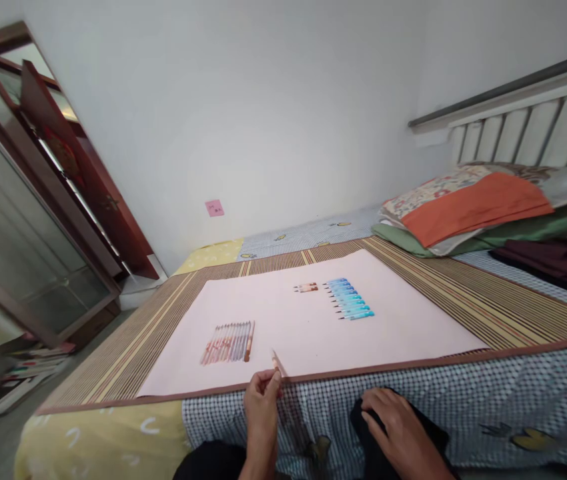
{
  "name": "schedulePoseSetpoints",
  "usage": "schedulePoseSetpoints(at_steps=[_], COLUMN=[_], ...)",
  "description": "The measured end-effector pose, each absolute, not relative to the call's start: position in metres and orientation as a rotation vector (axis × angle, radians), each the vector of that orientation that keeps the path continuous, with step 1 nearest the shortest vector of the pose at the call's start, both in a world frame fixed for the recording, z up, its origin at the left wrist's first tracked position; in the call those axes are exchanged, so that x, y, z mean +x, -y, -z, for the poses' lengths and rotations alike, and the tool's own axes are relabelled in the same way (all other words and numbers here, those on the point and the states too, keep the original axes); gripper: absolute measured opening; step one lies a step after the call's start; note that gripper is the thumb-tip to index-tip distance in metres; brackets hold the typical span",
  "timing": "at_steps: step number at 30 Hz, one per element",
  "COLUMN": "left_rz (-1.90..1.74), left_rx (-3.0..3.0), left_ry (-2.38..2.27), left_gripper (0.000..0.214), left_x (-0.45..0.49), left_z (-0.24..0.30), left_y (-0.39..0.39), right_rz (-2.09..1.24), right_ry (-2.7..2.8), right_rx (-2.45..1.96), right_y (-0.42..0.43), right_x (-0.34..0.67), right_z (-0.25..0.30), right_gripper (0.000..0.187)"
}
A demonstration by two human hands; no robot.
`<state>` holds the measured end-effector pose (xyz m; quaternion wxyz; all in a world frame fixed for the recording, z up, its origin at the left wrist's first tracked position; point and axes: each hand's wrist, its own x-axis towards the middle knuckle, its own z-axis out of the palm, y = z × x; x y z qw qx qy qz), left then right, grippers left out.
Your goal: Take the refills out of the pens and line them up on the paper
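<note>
Between the thumb and fingers of my left hand (262, 393) is a slim pale pen (275, 362), its narrow tip pointing up and away over the near edge of the pink sheet (283, 310). Whether it is a pen or a pencil I cannot tell. My right hand (391, 420) rests on my dark-clothed knee, fingers loosely spread and holding nothing. Left of the held pen lies a row of several reddish, grey and brown pens (227, 343). Farther back are a few brown-and-white pens (306, 289), beside a slanted column of several blue and turquoise pens (348, 300).
The sheet lies on a striped mat (428, 287) over a bed with a checked cover (463, 393). Pillows (478, 207) and dark folded cloth (553, 263) are at the right. A pink note (214, 208) is on the wall. Books (18, 380) lie on the floor at left.
</note>
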<state>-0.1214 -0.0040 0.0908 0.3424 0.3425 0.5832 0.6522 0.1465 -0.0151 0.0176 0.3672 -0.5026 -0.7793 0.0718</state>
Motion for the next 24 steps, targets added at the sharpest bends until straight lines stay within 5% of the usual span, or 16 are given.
schedulePoseSetpoints(at_steps=[9,14,24], left_rz=[-1.614,-1.489,-1.570], left_rx=[1.039,1.054,0.948], left_ry=[-1.421,-1.294,-1.232], left_gripper=[0.048,0.044,0.044], left_x=[-0.082,-0.063,-0.057], left_z=[-0.112,-0.117,-0.150], left_y=[0.020,0.019,-0.039], right_rz=[-0.181,-0.244,-0.480], right_ry=[1.947,1.834,1.705], right_rx=[-1.210,-1.096,-0.850], right_y=[0.014,-0.013,-0.104], right_x=[0.134,0.092,0.059], right_z=[-0.016,-0.057,-0.129], right_gripper=[0.013,0.043,0.021])
